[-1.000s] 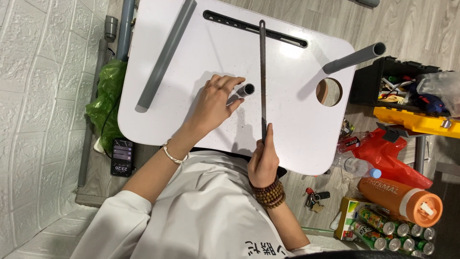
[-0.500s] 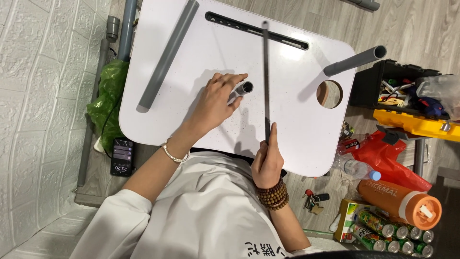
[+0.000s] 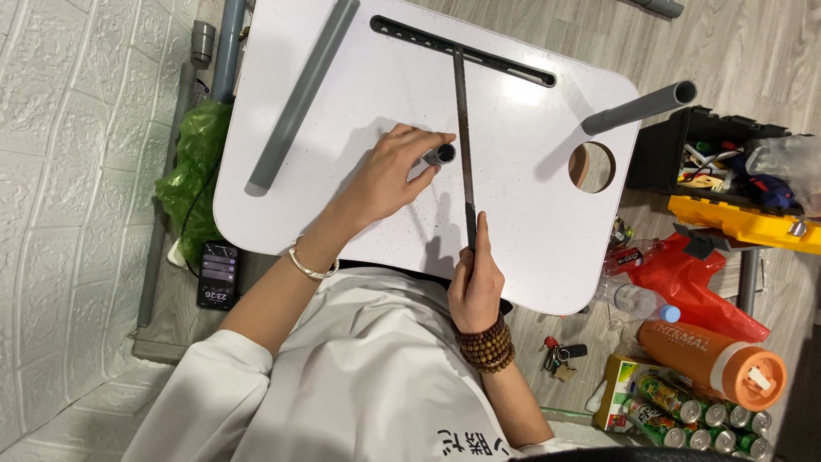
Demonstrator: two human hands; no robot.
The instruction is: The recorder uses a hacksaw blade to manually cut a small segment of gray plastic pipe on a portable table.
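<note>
**Both hands on the white surface: one on a short tube, one on a long file**

Your left hand (image 3: 389, 175) wraps its fingers around a short grey tube (image 3: 440, 155) standing on the white surface (image 3: 342, 214), open end up. Your right hand (image 3: 475, 287) closes around the near end of a long dark file (image 3: 463, 145), forefinger laid along it. The file runs away from that hand, passing just right of the tube, up to a black slotted bar (image 3: 462, 50) beyond both hands.
</note>
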